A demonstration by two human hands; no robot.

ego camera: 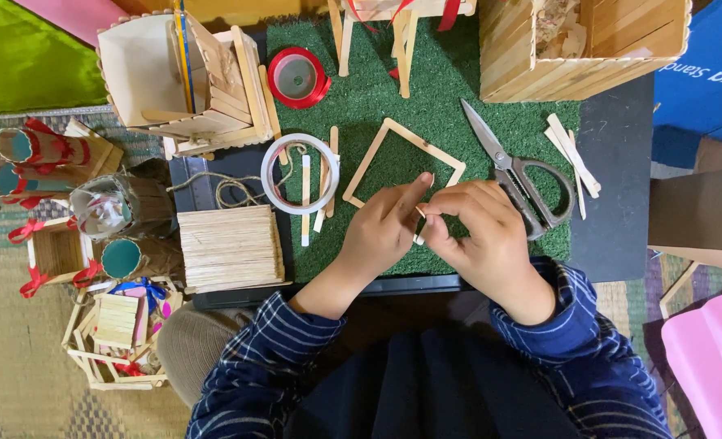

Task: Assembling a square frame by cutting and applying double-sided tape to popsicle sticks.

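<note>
Pinching a small pale stick (419, 228) between them, both hands meet over the near part of the green turf mat (426, 73) — the left hand (381, 232) reaches in from the lower left with its forearm angled up and to the right, index finger stretched straight out toward the far side while the thumb and other fingers curl onto the stick. The right hand (479, 236) comes in from the lower right, wrist bent inward, fingers bunched and closed on the same stick from the other side; the fingertips of the two hands touch. Both sleeves are dark blue with a thin check. Just beyond the hands lies a square frame of craft sticks (401, 134) flat on the turf, its near corner hidden behind the left fingers. Scissors (511, 171) with grey handles lie just right of the right hand, blades pointing to the far side. Toward the left edge of the turf sits a ring of white tape (273, 175) over a few loose sticks, with a red tape roll (297, 77) farther back. A neat stack of craft sticks (229, 248) rests off the turf's left edge — beside it, coiled twine (231, 189). A stick-built box (580, 45) stands at the far right corner.
</note>
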